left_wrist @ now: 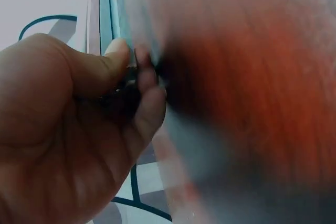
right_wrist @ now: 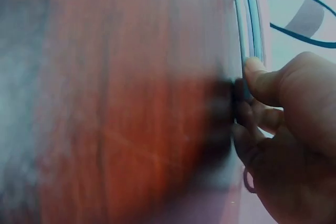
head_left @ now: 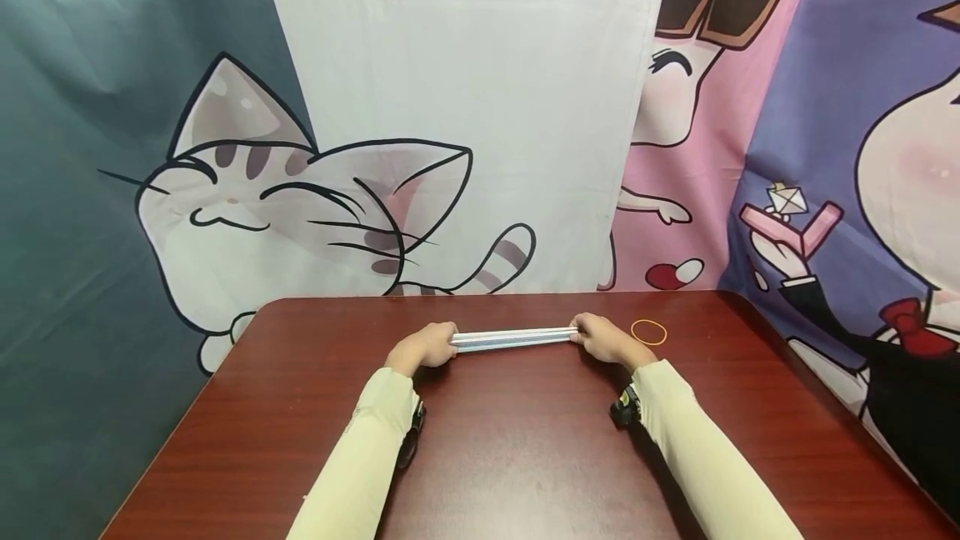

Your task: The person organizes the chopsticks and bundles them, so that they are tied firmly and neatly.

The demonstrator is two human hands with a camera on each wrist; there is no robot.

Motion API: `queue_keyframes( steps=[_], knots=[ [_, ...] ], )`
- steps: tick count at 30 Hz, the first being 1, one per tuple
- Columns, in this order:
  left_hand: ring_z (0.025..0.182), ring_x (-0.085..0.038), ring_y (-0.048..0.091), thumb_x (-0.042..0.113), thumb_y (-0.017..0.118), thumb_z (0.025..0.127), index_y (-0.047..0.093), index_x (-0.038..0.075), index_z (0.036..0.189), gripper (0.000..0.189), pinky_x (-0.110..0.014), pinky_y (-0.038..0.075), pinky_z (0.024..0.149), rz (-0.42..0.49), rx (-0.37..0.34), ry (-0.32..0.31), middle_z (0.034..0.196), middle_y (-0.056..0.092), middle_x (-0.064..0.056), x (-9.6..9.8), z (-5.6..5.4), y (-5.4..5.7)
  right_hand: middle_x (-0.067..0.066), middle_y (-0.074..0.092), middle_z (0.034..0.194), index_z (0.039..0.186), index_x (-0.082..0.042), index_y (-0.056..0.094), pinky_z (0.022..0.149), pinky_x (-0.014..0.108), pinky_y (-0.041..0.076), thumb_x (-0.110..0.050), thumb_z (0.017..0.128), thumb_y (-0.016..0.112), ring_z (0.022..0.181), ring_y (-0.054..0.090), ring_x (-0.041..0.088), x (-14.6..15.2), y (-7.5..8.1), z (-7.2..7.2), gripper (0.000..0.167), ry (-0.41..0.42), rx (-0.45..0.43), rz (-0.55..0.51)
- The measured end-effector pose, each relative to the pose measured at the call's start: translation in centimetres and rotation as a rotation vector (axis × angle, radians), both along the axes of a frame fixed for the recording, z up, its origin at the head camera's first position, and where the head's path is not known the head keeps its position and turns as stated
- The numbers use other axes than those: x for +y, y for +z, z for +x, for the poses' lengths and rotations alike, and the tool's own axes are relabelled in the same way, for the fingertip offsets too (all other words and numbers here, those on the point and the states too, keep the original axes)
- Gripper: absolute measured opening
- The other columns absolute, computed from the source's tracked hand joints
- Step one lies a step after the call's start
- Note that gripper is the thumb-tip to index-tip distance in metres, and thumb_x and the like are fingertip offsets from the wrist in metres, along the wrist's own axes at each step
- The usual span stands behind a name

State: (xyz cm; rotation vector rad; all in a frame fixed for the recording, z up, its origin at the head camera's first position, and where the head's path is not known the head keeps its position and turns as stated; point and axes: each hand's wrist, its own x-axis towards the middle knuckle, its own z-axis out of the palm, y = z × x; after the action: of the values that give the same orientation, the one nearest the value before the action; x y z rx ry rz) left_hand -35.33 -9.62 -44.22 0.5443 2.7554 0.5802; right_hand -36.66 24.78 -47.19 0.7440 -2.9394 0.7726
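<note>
A bundle of thin, straight white and pale-blue rods (head_left: 514,340) lies crosswise between the two hands near the table's far edge. The left hand (head_left: 432,344) holds its left end, thumb on the near side in the left wrist view, where the rods (left_wrist: 106,9) run upward. At the other end, the right hand (head_left: 600,337) pinches the rods between thumb and fingers; its wrist view shows the rods (right_wrist: 252,19) too. Their ends are hidden inside the hands. Whether they are straws or sticks I cannot tell. A thin yellow rubber band (head_left: 647,322) lies just right of the right hand.
The dark red-brown wooden table (head_left: 517,457) has rounded far corners. Directly behind it hangs a printed cloth backdrop (head_left: 465,107) with a cartoon cat and figures. A dark wrist device (head_left: 625,408) sits under the right sleeve.
</note>
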Motion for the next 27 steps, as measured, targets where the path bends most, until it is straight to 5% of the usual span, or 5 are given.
queue_keyframes(
  steps=[4, 8, 15, 21, 27],
  knots=[
    [0.053, -0.016, 0.054, 0.002, 0.053, 0.096, 0.057, -0.002, 0.112, 0.016, -0.028, 0.048, 0.057, 0.159, -0.090, 0.007, 0.066, 0.056, -0.006, -0.6, 0.4, -0.1, 0.004, 0.060, 0.084, 0.095, 0.001, 0.059, 0.079, 0.039, 0.044, -0.005, 0.095, 0.061, 0.081, 0.053, 0.019, 0.1, 0.4, 0.7, 0.006, 0.017, -0.073, -0.070],
    [0.050, -0.015, 0.051, -0.003, 0.048, 0.096, 0.057, -0.008, 0.109, 0.017, -0.026, 0.046, 0.054, 0.264, -0.142, -0.006, 0.060, 0.050, -0.004, -0.9, 0.7, -0.1, 0.003, 0.059, 0.081, 0.093, 0.003, 0.058, 0.078, 0.036, 0.043, -0.003, 0.095, 0.060, 0.080, 0.053, 0.017, 0.2, 0.6, 0.9, 0.007, 0.048, -0.100, -0.126],
    [0.050, -0.014, 0.050, -0.007, 0.044, 0.095, 0.060, -0.009, 0.093, 0.017, -0.028, 0.051, 0.055, 0.287, -0.134, -0.019, 0.061, 0.048, -0.004, -1.0, 0.7, 0.0, 0.003, 0.063, 0.084, 0.097, 0.003, 0.062, 0.077, 0.034, 0.044, -0.003, 0.094, 0.060, 0.080, 0.055, 0.015, 0.1, 0.6, 1.2, 0.006, 0.045, -0.118, -0.186],
    [0.051, -0.013, 0.049, -0.011, 0.042, 0.093, 0.058, -0.014, 0.107, 0.022, -0.029, 0.054, 0.055, 0.333, -0.152, 0.001, 0.063, 0.047, -0.004, -1.5, 0.6, -0.4, 0.003, 0.062, 0.079, 0.100, 0.001, 0.062, 0.060, 0.026, 0.046, -0.009, 0.093, 0.066, 0.065, 0.055, 0.012, 0.2, 0.2, 1.5, 0.012, 0.091, -0.187, -0.287],
    [0.053, -0.012, 0.047, -0.011, 0.040, 0.093, 0.055, -0.016, 0.111, 0.024, -0.027, 0.054, 0.056, 0.461, -0.247, 0.016, 0.063, 0.045, -0.004, -1.8, 0.5, -0.6, 0.011, 0.062, 0.075, 0.104, 0.007, 0.053, 0.051, 0.026, 0.047, -0.004, 0.099, 0.056, 0.060, 0.057, 0.014, 0.0, 0.2, 1.9, 0.013, 0.123, -0.261, -0.496]
  ],
)
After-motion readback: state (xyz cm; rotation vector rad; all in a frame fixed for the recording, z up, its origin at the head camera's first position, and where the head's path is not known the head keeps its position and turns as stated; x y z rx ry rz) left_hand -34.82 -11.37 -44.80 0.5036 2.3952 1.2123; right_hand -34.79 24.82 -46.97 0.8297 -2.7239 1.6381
